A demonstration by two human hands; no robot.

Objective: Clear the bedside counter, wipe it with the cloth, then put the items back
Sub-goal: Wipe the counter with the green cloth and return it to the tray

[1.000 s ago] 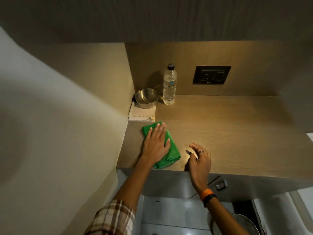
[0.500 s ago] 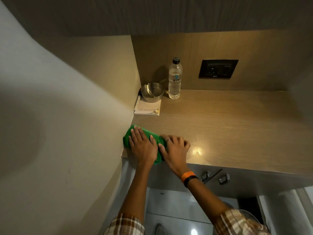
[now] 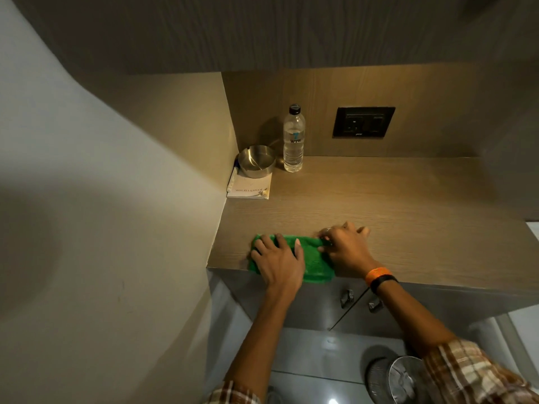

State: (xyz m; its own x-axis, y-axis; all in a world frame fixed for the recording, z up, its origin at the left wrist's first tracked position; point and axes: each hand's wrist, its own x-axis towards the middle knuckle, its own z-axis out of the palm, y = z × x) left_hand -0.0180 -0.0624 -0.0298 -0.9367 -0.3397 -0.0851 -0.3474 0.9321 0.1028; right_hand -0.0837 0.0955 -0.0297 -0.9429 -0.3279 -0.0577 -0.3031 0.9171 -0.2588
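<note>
A wide wooden counter [image 3: 393,217] is seen set into a corner, bounded by a pale wall on the left and a wood-grain back panel behind. A dark socket plate [image 3: 363,122] is mounted on that back panel, above the counter's rear edge.

A green cloth [image 3: 313,259] is spread flat at the front edge of the counter, near its left end, with its near side hanging slightly over the lip. The left hand [image 3: 278,262] is laid palm-down on the left part of the cloth, its fingers spread wide and pressed flat, nothing being gripped. The right hand [image 3: 345,249] is placed at the cloth's right end, fingers loosely curled and resting partly on the fabric and partly on the bare wood; whether the cloth's edge is pinched cannot be told. An orange and black wristband [image 3: 379,277] is worn on the right wrist.

In the back left corner, a clear water bottle [image 3: 293,141] is stood upright with its cap on. Just beside it, to the left, a metal ashtray [image 3: 256,164] is set on the far end of a white notepad [image 3: 250,188], and a pen [image 3: 232,179] is laid along the notepad's left edge against the wall.
</note>
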